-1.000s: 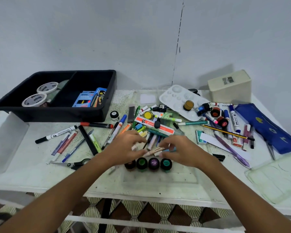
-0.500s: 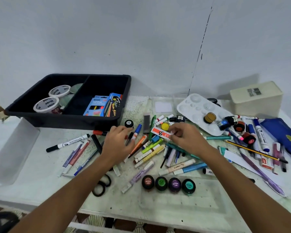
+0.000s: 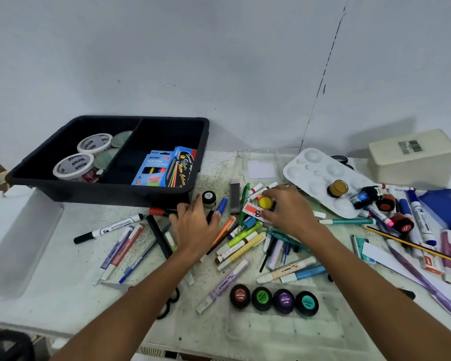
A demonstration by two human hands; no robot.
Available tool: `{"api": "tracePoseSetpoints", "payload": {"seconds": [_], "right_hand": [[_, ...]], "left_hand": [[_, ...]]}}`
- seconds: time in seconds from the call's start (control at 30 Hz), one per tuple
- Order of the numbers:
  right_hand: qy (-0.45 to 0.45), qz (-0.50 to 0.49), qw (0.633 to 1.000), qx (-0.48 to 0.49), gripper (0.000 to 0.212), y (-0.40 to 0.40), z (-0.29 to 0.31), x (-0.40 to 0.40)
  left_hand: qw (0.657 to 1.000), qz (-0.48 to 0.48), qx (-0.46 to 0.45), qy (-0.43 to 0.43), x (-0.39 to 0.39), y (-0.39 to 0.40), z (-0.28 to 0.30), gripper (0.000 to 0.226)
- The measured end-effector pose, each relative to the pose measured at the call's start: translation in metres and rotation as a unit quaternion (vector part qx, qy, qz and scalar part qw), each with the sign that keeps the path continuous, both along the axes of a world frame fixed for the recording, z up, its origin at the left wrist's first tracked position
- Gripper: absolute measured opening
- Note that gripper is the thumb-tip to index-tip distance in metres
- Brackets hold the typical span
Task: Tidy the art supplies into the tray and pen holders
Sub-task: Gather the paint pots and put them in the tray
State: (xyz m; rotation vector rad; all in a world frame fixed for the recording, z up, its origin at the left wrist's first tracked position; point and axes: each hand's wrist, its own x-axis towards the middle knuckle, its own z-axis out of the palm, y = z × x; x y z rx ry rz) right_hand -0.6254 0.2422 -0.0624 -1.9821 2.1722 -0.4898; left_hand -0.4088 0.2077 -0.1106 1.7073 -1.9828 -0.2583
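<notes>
Loose markers and pens [image 3: 241,239] lie scattered across the table in front of a black two-compartment tray [image 3: 110,190] at the back left. My left hand [image 3: 195,226] lies over the markers, fingers stretched out, its fingertips next to a small black paint jar [image 3: 208,198] by the tray's front wall. To the right, my right hand [image 3: 290,213] curls its fingers round a yellow paint jar [image 3: 266,202], with the thumb on an orange-and-white box [image 3: 250,211]. Four dark paint pots [image 3: 274,299] stand in a row near the front.
The tray holds two white tubs [image 3: 73,165] and coloured-pencil boxes [image 3: 164,168]. A white palette [image 3: 315,168], a cream box [image 3: 412,157] and a blue pouch [image 3: 448,209] sit at the right among more markers. A clear container [image 3: 11,243] stands left, and scissors [image 3: 169,306] lie under my left forearm.
Both hands moved away from the row of paint pots toward the back. The right hand reached the yellow jar; the left hand went to the black jar by the tray.
</notes>
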Motion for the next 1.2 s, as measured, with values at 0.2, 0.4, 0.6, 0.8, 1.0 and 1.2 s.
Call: {"api": "tracePoseSetpoints", "payload": {"seconds": [0.2,0.4,0.6,0.8,1.0,1.2], "right_hand": [[-0.027,-0.003,1.0,0.002,0.03,-0.004,0.002,-0.002],[-0.063,-0.007,0.998,0.015,0.016,-0.004,0.003,-0.004],[-0.14,-0.016,0.988,-0.056,0.038,0.007,-0.002,-0.007],[-0.207,-0.038,0.97,-0.121,0.047,0.033,0.003,-0.004],[-0.28,-0.02,0.953,-0.116,0.038,0.058,0.011,-0.013],[-0.375,0.007,0.925,-0.061,0.037,0.082,0.009,-0.022]], "left_hand": [[1.0,-0.003,-0.002,0.027,-0.008,-0.003,0.004,0.038],[0.998,0.007,0.011,0.067,-0.017,-0.006,0.007,0.04],[0.999,0.019,0.026,0.012,-0.026,-0.015,0.006,0.05],[0.999,0.024,0.02,0.038,-0.029,-0.018,0.004,0.038],[0.998,-0.006,-0.027,0.056,-0.025,-0.003,0.012,0.036],[0.994,-0.074,-0.058,0.058,-0.022,0.026,0.025,0.037]]}}
